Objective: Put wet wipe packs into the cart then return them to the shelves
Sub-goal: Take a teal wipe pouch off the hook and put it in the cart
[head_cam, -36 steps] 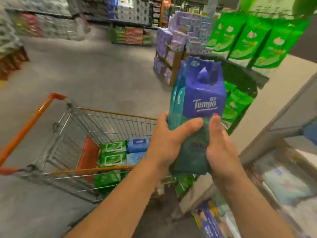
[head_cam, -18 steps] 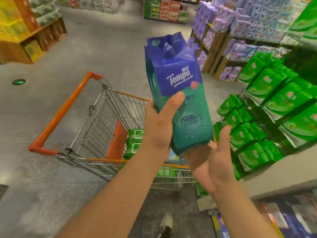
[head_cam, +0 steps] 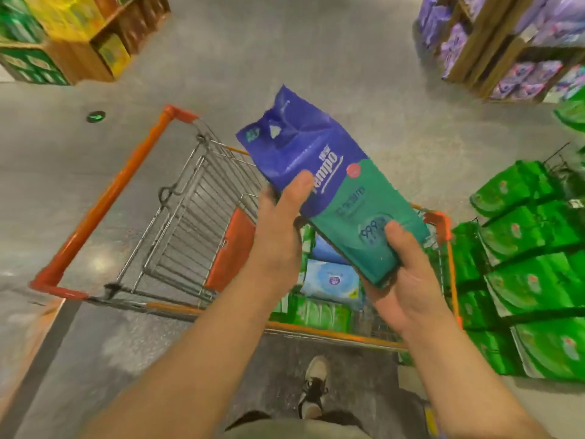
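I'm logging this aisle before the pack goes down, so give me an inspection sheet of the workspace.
Surface: grey floor, bare around the cart.
Job's things: blue-green Tempo pack held tilted above the cart; green and pale blue packs already lie in its basket.
Clutter: a small green marker on the floor.
Grippers: left hand grips the pack's side, thumb on its front; right hand cups its lower end.
Cables: nothing seen.
Surroundings: green packs on the shelf at right, purple packs far right, yellow boxes far left, a shoe below.

Grey speckled shop floor, wooden display shelves of purple packs behind.
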Motion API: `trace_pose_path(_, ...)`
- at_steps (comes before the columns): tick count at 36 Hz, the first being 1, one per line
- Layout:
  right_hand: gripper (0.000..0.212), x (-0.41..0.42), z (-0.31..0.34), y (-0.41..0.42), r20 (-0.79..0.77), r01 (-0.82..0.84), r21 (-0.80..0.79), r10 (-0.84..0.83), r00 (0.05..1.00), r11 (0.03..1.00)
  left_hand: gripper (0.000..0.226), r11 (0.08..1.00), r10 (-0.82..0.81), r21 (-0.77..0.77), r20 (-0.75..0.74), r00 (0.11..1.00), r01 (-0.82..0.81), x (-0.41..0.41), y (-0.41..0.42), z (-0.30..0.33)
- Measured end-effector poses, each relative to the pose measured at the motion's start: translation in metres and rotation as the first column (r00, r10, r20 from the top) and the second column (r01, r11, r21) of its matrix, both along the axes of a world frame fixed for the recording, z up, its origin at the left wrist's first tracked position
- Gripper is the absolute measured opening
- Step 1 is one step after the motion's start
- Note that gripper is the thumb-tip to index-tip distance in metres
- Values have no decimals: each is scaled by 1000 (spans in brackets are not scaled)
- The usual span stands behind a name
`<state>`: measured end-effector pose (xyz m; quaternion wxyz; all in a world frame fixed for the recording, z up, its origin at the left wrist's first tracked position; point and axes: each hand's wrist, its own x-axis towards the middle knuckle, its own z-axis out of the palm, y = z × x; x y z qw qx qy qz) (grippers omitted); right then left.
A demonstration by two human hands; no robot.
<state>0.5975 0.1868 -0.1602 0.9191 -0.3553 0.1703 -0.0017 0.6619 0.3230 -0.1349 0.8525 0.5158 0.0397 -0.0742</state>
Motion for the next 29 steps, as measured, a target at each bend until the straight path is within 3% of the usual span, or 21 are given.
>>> trace_pose_path(5, 94, 12, -36, -33, -134, -47, -110, 32, 990, 993, 44, 997, -65, 28, -139, 988, 69, 22, 10, -42)
trace_pose_path(9, 52, 14, -65, -49, -247, -138, -123, 105, 963, 983, 30, 989, -102, 62, -338, 936, 131, 20, 19, -74)
trace_pose_path(11, 53, 14, -79, -55, -298, -203, -124, 159, 941, 971, 24, 987, -109, 57, -432, 896, 147, 16, 25, -91)
trace_pose_path(13, 70, 14, -91, -57, -354, -250, -128, 191, 915, 960, 30, 985, -111, 58, -503, 857, 161, 12, 30, -107)
trace_pose_path(18, 84, 19, -127, -43, -516, -204, -87, 131, 847, 975, 51, 995, -62, 10, -684, 727, 95, 4, 31, -143)
trace_pose_path(21, 73, 24, -147, -26, -562, -165, -57, 105, 821, 985, 63, 993, -98, -25, -724, 683, 117, 1, 26, -166)
trace_pose_path(26, 63, 32, -173, 18, -580, -101, -29, 65, 812, 994, 81, 997, 80, 46, -733, 676, -68, 12, 9, -197)
trace_pose_path(29, 60, 41, -186, 44, -577, -52, 0, 42, 815, 999, 89, 997, 71, 52, -772, 632, -49, 28, 11, -211)
